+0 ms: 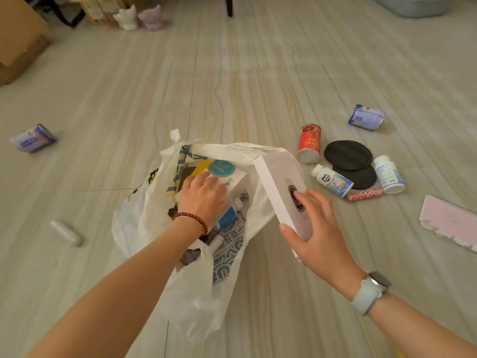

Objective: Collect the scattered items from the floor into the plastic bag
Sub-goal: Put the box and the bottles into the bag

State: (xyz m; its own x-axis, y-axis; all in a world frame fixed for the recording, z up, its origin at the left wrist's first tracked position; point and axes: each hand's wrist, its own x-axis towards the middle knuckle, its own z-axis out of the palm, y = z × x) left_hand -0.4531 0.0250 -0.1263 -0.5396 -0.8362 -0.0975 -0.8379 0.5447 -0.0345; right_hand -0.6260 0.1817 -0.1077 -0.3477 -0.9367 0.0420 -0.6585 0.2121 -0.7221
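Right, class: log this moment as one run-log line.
left hand: presses teal-labelled box in white plastic bag | right hand: holds long white box

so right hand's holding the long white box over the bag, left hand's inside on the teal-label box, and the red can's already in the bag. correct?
Not quite. The head view shows the red can lying on the floor right of the plastic bag, not in it. The rest holds: the right hand grips the long white box at the bag's mouth, and the left hand rests on the teal-label box inside.
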